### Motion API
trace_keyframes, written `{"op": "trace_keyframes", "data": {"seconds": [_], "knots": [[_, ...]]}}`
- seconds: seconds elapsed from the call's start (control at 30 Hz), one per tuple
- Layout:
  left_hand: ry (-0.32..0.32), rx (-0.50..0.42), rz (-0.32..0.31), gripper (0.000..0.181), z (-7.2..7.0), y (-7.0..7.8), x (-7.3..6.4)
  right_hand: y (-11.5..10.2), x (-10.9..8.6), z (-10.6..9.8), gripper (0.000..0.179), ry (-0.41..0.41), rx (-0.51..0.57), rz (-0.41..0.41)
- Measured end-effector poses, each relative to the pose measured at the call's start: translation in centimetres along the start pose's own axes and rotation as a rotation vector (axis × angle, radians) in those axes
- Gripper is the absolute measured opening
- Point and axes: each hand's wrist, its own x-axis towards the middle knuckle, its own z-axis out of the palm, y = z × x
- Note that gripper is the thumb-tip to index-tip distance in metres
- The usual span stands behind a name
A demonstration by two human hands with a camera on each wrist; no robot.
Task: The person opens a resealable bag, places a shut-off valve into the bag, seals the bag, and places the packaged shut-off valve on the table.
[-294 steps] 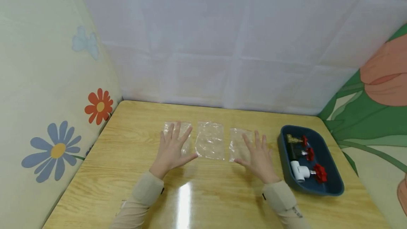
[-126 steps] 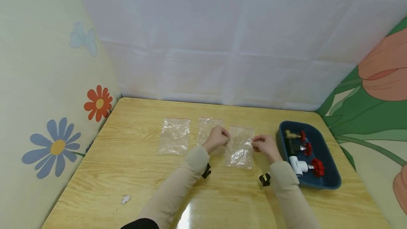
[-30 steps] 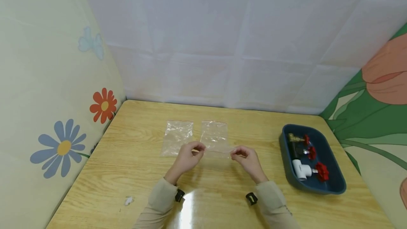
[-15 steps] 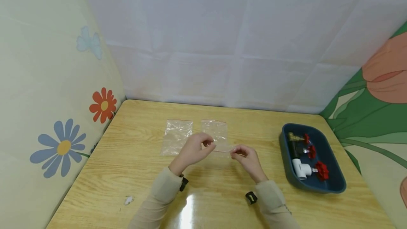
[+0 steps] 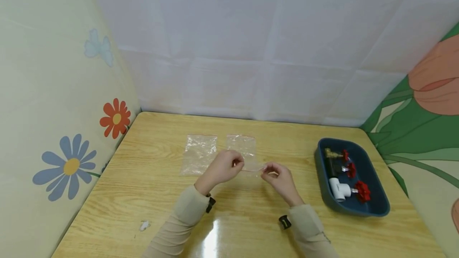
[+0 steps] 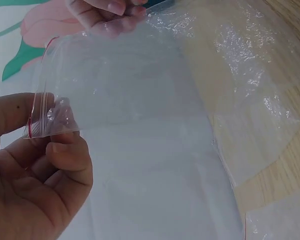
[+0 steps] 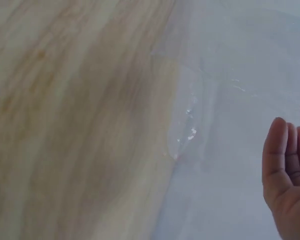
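Note:
Both hands hold a clear zip-lock bag (image 6: 125, 85) with a red line along its mouth, raised above the table. My left hand (image 5: 223, 167) pinches the zip edge between thumb and fingers; in the left wrist view the bag hangs out from that grip. Across from it, my right hand (image 5: 281, 180) pinches the other end of the mouth, and its fingers (image 7: 277, 150) show at the right of the right wrist view. Two more clear bags lie flat behind the hands, a left one (image 5: 199, 146) and a middle one (image 5: 244, 144) partly covered by the held bag.
A dark blue bin (image 5: 374, 210) stands at the right of the wooden table (image 5: 150, 142). Inside are a brass valve (image 5: 333, 153), a black one (image 5: 338, 168) and a white one (image 5: 338, 190), all with red handwheels. A pale mark (image 5: 144, 225) is at front left.
Earlier three bags lay flat under open hands; the right one was then picked up and brought to the middle. In the last second my left hand shifted right along its mouth.

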Motion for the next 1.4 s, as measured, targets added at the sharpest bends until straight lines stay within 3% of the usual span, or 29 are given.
{"op": "trace_keyframes", "data": {"seconds": [0.1,0.3,0.6,0.77,1.07,1.23,1.4], "knots": [[-0.001,-0.004,0.003,0.012,-0.1,0.0,0.0,-0.5,-0.2,-0.4,0.024,0.009,-0.061,-0.066],[0.002,-0.003,0.008,0.013,-0.2,0.0,0.1,-1.8,-0.6,-1.0,0.021,0.043,-0.149,-0.284],[-0.005,0.028,0.005,0.011,-0.2,0.0,0.2,-3.7,-0.9,-0.8,0.02,0.137,-0.406,-0.713],[0.001,0.042,0.027,0.011,-0.2,-0.1,0.2,-4.5,-0.9,-0.1,0.026,0.102,-0.545,-0.92],[-0.022,0.034,0.032,0.01,-0.3,-0.1,0.2,-5.1,-0.8,0.7,0.029,0.035,-0.633,-0.972],[-0.028,0.02,0.035,0.01,-0.3,0.0,0.2,-5.4,-1.0,1.0,0.026,0.004,-0.765,-0.92],[-0.026,0.002,0.034,0.01,-0.3,0.1,0.1,-5.7,-1.2,1.2,0.019,-0.002,-0.806,-0.862]]}}
